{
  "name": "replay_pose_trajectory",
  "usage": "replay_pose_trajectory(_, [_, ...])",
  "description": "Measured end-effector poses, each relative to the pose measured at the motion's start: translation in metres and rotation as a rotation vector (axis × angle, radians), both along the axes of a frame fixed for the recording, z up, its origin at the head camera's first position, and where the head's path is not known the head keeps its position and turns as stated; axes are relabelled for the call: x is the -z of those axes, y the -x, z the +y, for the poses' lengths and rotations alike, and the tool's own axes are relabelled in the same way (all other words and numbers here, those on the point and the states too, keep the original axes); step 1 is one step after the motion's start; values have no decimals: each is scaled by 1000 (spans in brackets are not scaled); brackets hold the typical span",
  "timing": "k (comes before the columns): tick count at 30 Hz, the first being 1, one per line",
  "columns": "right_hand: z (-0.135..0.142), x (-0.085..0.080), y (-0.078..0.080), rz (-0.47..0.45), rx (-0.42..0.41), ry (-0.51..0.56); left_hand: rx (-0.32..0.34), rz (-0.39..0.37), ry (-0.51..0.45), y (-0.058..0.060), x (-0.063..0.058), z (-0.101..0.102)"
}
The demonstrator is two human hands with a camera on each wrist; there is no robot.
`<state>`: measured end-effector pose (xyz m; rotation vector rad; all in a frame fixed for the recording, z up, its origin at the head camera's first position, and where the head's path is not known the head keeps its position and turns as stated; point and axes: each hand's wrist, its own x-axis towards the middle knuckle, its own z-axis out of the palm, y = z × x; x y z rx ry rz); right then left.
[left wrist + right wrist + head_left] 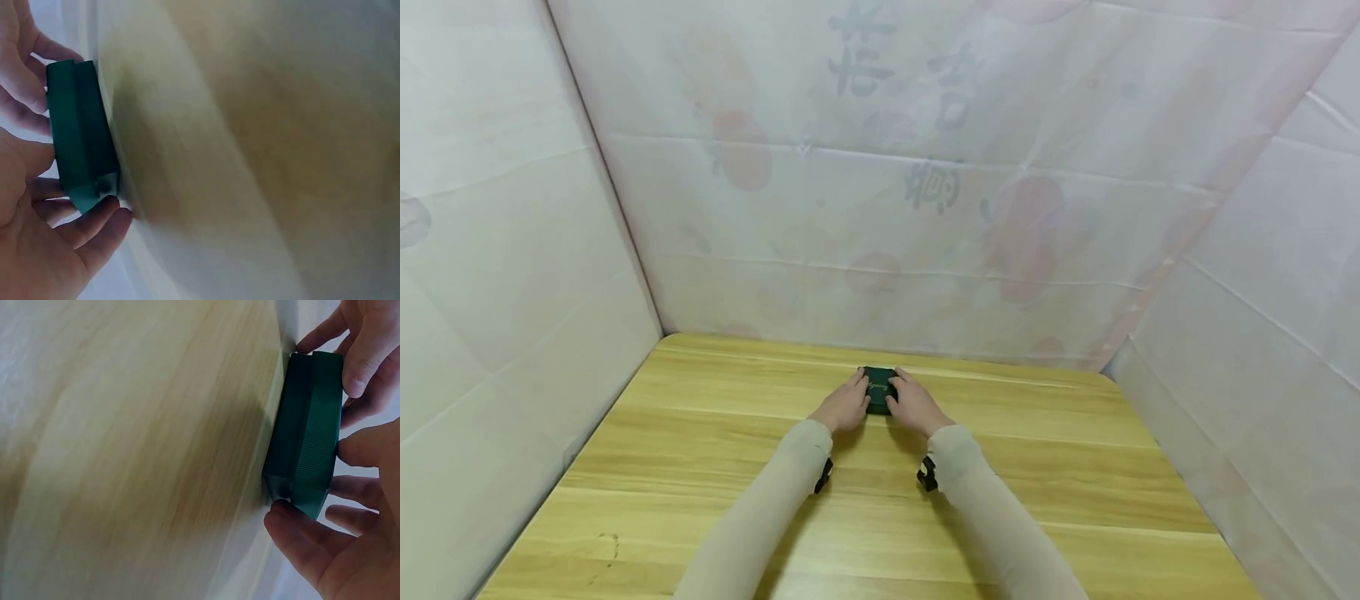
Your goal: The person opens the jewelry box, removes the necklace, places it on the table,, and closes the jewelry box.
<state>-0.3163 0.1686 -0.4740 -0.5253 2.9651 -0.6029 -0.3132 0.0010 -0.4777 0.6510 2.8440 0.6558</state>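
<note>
A small dark green box (pixel 881 390) with gold lettering on its lid lies on the wooden table (pixel 865 517), toward the far edge. My left hand (pixel 844 406) grips its left end and my right hand (pixel 919 405) its right end. In the left wrist view the ribbed green lid (pixel 65 125) stands out past the darker base (pixel 97 122); the left fingertips are at the box's end, the thumb on top. The right wrist view shows the right hand's fingers (pixel 300 540) at the opposite end, with the thumb against the lid.
Pale printed cloth (pixel 880 208) hangs behind the table's far edge. Plain white sheets stand on the left (pixel 512 250) and right (pixel 1262 308). A small black device (pixel 823 475) is worn on the left wrist, another black device (pixel 927 473) on the right.
</note>
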Motion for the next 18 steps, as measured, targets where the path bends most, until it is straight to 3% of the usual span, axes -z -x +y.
replay_pose_trajectory(8, [-3,1,0,-73,3,14,2,-43,68,-4,-5,5])
replay_pose_trajectory(18, [-2,-5,-4,-87,-16,-4,7,-73,43,-7,-6,5])
